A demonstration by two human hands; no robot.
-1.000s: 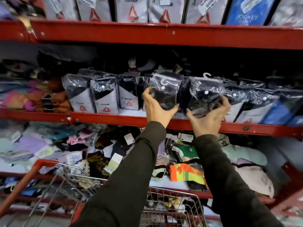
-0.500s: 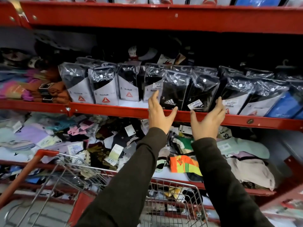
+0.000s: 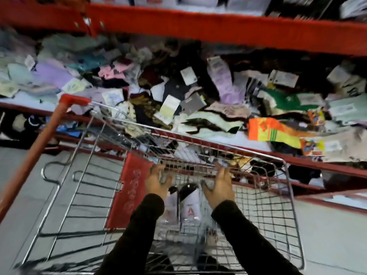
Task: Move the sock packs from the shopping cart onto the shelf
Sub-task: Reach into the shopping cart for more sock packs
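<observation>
Both my hands are down inside the shopping cart (image 3: 286,195), fingers spread and empty; neither the left hand (image 3: 157,180) nor the right hand (image 3: 219,185) has closed on anything yet. Between them a sock pack (image 3: 189,203) lies on the wire floor, a clear sleeve with a dark sock at the top and a white card with a red triangle mark below. More packs seem to lie around it, though blur hides their edges. I judge it light, soft in the middle, and slick in its plastic, so I would pinch it across the stiffer card end. My target shelf (image 3: 218,26) sits well above, its red front rail overhead.
</observation>
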